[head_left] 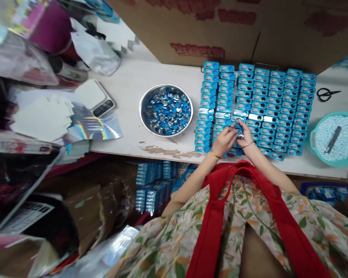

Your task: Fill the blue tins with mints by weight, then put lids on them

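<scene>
Right now, left hand: the left hand is bringing its fingertips together against the small cluster held in the other hand; whether it is pinching a piece of its own, I cannot tell.
Right hand: the right hand is curling around the cluster and gripping it.
Blue-and-silver discs: the held discs are sitting between the two hands, above the near part of the box columns; they are looking like small round caps or tins, though blur is hiding the detail.
Blue boxes: the small blue boxes are lying in close columns across the bench, reaching back toward a large cardboard box.
Metal bowl: the metal bowl is standing left of the columns, holding many more loose blue and silver discs.
Right end: black scissors are lying just beside the last column, and a teal basin is holding white pellets with a dark bar resting on them.
Left end: a white scale is lying near a shiny rainbow sheet.
Wrists: each is wearing a thin bracelet.
</scene>
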Motion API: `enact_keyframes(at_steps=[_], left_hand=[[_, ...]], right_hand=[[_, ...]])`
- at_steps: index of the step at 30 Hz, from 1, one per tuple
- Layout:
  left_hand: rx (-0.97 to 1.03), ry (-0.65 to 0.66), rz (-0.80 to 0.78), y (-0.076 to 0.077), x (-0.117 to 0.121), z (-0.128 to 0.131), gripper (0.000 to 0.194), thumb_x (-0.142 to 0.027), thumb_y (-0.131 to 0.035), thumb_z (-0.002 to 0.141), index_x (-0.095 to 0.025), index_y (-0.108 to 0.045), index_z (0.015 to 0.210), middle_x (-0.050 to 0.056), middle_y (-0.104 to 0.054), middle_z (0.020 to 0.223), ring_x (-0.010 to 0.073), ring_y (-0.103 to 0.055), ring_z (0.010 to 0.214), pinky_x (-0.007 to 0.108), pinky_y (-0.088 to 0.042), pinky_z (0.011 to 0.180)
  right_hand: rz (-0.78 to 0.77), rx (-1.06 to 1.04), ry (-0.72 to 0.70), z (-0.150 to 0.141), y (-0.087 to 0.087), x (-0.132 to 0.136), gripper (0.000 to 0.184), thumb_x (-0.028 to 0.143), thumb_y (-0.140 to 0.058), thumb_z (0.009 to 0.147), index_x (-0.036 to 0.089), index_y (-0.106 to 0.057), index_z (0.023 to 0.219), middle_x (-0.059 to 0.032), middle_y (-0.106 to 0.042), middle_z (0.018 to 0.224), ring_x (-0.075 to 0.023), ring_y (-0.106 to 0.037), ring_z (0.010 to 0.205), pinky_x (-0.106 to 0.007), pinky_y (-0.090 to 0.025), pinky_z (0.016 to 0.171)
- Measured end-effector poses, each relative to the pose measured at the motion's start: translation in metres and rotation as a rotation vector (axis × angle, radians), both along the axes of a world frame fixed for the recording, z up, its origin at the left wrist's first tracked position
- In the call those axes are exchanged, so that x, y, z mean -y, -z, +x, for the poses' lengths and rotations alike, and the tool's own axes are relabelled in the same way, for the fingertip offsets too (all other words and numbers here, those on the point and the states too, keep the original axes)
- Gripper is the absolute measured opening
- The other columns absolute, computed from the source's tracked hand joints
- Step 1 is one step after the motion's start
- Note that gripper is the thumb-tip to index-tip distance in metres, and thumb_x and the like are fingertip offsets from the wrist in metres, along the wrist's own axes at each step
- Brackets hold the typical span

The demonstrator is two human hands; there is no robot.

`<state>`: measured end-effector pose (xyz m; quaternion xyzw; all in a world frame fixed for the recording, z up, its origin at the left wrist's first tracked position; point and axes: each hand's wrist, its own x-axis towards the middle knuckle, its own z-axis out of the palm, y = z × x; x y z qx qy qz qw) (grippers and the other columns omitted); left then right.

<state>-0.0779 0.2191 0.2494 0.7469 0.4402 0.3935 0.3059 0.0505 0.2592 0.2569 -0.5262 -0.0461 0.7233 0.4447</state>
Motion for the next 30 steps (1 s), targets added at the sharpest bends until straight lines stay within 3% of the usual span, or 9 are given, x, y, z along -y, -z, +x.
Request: enact_keyframes(at_steps=[4, 9, 12, 14, 18, 21, 26, 30], left_hand=[[0.054, -0.157, -0.101, 0.007, -0.029, 0.056, 0.02, -0.03, -0.05, 0.102, -0.018, -0.067, 0.105, 0.009, -0.071, 0.1, 0.0178, -0.066, 0.094, 0.03, -0.054, 0.085], [-0.107, -0.327, -0.485, 0.036, -0.119, 0.075, 0.005, -0.018, -0.058, 0.091, -0.018, -0.063, 0.093, 0.004, -0.069, 0.086, 0.0153, -0.063, 0.078, 0.026, -0.049, 0.075], [-0.32, -0.294, -0.531, 0.048, -0.168, 0.079, 0.006, -0.019, -0.066, 0.087, -0.019, -0.061, 0.083, 0.003, -0.068, 0.083, 0.0177, -0.062, 0.08, 0.028, -0.047, 0.077], [-0.457, -0.21, -0.547, 0.051, -0.187, 0.081, 0.01, -0.016, -0.068, 0.083, -0.02, -0.059, 0.079, 0.003, -0.068, 0.082, 0.0196, -0.062, 0.081, 0.03, -0.046, 0.079], [-0.562, -0.077, -0.549, 0.049, -0.198, 0.08, 0.01, -0.011, -0.064, 0.079, -0.02, -0.059, 0.078, 0.005, -0.069, 0.086, 0.0227, -0.064, 0.087, 0.032, -0.047, 0.083], [-0.573, -0.04, -0.543, 0.043, -0.196, 0.079, 0.012, -0.008, -0.058, 0.079, -0.019, -0.06, 0.078, 0.006, -0.07, 0.087, 0.0233, -0.065, 0.089, 0.033, -0.048, 0.086], [-0.697, -0.069, -0.579, 0.034, -0.196, 0.083, 0.01, -0.012, -0.065, 0.082, -0.018, -0.064, 0.09, 0.008, -0.071, 0.094, 0.0268, -0.066, 0.096, 0.037, -0.05, 0.089], [-0.805, -0.083, -0.644, 0.034, -0.204, 0.083, 0.015, -0.027, -0.076, 0.082, -0.019, -0.066, 0.091, 0.01, -0.071, 0.095, 0.0308, -0.068, 0.1, 0.042, -0.052, 0.091]], right_hand=[[-0.147, -0.185, 0.199, 0.061, 0.001, 0.003, 0.022, 0.031, -0.072, 0.088, 0.021, -0.052, 0.088, 0.0066, -0.061, 0.062, -0.0054, -0.053, 0.046, -0.012, -0.037, 0.036], [-0.077, -0.219, 0.142, 0.098, 0.009, -0.01, 0.024, 0.029, -0.074, 0.085, 0.021, -0.052, 0.089, 0.0056, -0.062, 0.065, -0.0057, -0.054, 0.047, -0.012, -0.032, 0.032], [-0.03, -0.104, 0.087, 0.106, 0.018, -0.018, 0.034, 0.034, -0.082, 0.077, 0.02, -0.055, 0.091, 0.0051, -0.064, 0.068, -0.0066, -0.056, 0.048, -0.014, -0.035, 0.033], [-0.015, -0.059, 0.063, 0.107, 0.024, -0.022, 0.045, 0.04, -0.089, 0.068, 0.02, -0.055, 0.091, 0.0051, -0.065, 0.07, -0.0071, -0.056, 0.049, -0.015, -0.035, 0.033], [0.008, -0.028, 0.025, 0.106, 0.029, -0.027, 0.06, 0.053, -0.094, 0.057, 0.021, -0.054, 0.088, 0.0043, -0.069, 0.077, -0.0063, -0.056, 0.049, -0.016, -0.037, 0.034], [0.037, 0.019, 0.0, 0.103, 0.027, -0.029, 0.062, 0.058, -0.093, 0.056, 0.021, -0.051, 0.084, 0.0026, -0.073, 0.092, -0.0056, -0.057, 0.05, -0.017, -0.038, 0.034], [0.059, 0.078, -0.029, 0.101, 0.024, -0.036, 0.064, 0.059, -0.092, 0.058, 0.022, -0.044, 0.078, 0.0034, -0.072, 0.093, -0.0051, -0.056, 0.05, -0.017, -0.038, 0.036], [0.091, 0.111, -0.02, 0.102, 0.023, -0.042, 0.061, 0.059, -0.089, 0.062, 0.026, -0.048, 0.092, 0.0057, -0.071, 0.088, -0.0067, -0.055, 0.05, -0.019, -0.039, 0.038]])
